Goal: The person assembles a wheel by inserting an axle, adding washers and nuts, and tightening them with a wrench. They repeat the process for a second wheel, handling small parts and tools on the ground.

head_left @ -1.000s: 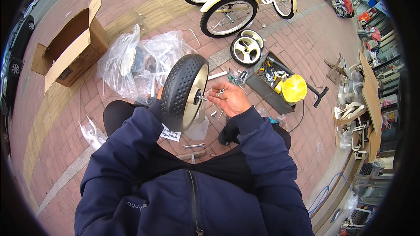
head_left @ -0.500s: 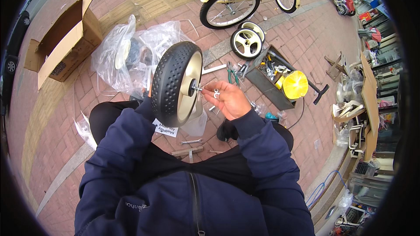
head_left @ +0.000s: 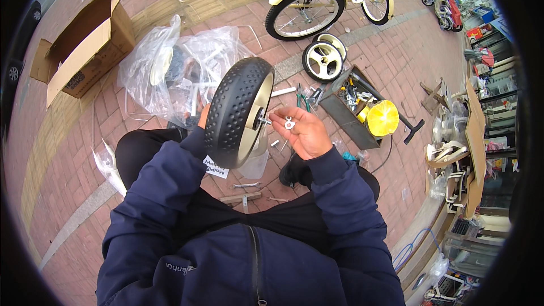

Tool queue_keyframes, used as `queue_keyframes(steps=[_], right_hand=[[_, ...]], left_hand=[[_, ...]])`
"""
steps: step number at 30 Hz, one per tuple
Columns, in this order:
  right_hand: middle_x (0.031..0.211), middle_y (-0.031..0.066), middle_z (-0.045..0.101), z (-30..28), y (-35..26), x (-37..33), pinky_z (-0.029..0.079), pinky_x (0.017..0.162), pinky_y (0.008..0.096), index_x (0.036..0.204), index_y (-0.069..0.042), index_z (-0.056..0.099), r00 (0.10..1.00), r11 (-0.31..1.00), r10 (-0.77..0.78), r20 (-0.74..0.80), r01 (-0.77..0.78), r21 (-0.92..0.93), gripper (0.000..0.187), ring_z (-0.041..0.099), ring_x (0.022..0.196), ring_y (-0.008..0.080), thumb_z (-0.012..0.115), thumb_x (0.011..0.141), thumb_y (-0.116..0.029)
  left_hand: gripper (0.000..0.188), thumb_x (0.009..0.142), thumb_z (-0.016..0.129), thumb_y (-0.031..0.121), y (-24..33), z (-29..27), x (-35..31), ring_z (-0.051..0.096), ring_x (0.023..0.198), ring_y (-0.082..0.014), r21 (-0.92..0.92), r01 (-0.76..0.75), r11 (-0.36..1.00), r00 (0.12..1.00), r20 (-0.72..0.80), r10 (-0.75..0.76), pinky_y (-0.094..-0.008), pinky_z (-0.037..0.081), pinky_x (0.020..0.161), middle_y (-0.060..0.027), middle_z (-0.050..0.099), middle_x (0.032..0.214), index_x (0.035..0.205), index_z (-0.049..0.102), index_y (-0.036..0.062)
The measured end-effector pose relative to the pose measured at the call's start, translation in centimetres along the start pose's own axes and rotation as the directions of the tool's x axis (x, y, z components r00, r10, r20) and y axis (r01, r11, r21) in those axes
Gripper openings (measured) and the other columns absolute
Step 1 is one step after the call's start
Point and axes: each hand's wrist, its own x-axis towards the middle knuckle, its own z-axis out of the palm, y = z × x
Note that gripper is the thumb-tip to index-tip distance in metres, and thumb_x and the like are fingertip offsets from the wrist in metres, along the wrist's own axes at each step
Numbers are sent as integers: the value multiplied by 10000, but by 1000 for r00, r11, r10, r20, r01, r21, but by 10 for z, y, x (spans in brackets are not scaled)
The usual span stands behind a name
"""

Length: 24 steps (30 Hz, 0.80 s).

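Observation:
A wheel [head_left: 238, 114] with a knobbly black tyre and cream rim stands upright before me. Behind its left side is my left hand [head_left: 203, 117], holding the wheel, its fingers mostly hidden by the tyre. A threaded axle end [head_left: 264, 120] sticks out of the hub toward my right hand [head_left: 306, 134]. My right thumb and forefinger are pinched together close to the axle's tip. Small silver washers [head_left: 289, 125] sit in the curled fingers of that hand.
An open toolbox [head_left: 351, 119] with a yellow round object [head_left: 383, 118] lies to the right, near green-handled pliers [head_left: 306, 101]. Spoked wheels [head_left: 323, 61] and a cream tricycle [head_left: 306, 14] stand beyond. Plastic-wrapped parts [head_left: 170, 73], a cardboard box [head_left: 90, 51] and a wrench [head_left: 246, 185] lie around.
The wheel has shifted slightly right in the picture, as has my right hand. My right fingers have drawn back a little from the axle tip, and the washers show more plainly.

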Motion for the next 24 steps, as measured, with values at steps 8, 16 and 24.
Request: queue_keyframes(steps=[8,16,24], right_hand=[[1225,204,585,-2,-1,-1,437,1076,384,1189,109,543,994,999,-39,102,41,-24,299,558,1215,303,467,902,71],[1055,137,651,13,-4,-5,553,842,300,1184,103,584,997,963,2,-80,-24,-268,275,662,937,195,509,942,-4],[918,85,656,28,8,-6,503,624,241,1080,41,694,963,555,-271,-11,147,-819,228,608,654,119,609,907,-81]], left_hand=[[355,1014,414,215,-2,-1,1,692,893,-245,3,-6,1000,1000,-10,6,-365,586,800,-155,669,1118,1251,551,-11],[364,1017,409,216,-3,-1,4,693,905,-247,27,-4,1000,1000,-31,5,-366,589,809,-158,666,1132,1268,545,-11],[391,1013,453,212,4,10,-5,625,1050,-224,51,-47,998,997,68,44,-355,517,919,-142,605,1246,1344,492,9]])
